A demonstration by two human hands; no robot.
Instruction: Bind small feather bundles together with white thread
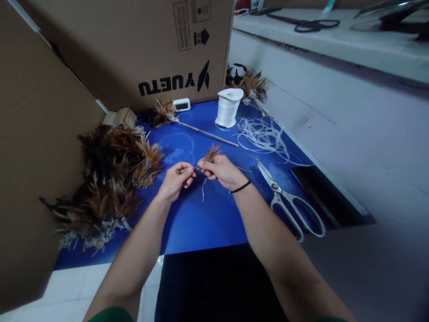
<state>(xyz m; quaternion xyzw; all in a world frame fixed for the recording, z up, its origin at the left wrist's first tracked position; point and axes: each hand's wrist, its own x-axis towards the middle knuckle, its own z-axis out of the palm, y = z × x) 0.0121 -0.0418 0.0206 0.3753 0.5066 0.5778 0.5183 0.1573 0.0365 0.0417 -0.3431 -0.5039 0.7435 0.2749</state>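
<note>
A small bunch of brown feathers point(212, 153) is pinched between the thumb and fingers of my right hand point(221, 170), its tips pointing up and away. My left hand point(177, 180) is closed in a pinch right beside the base of that bunch. What lies between the left fingertips is too small to make out. A strip of whitish string point(203, 190) hangs below the two hands, and another thin strand shows behind my right wrist. Both hands are just above the blue tabletop point(204, 223).
Feather bundles point(110, 179) pile up at left. Behind my hands are a feather-tipped stick point(208, 133), a white spool point(228, 107), a small digital display point(182, 105) and loose strips point(263, 136). Scissors point(284, 197) and a dark phone-like slab point(330, 194) lie right. Cardboard point(134, 44) walls the back.
</note>
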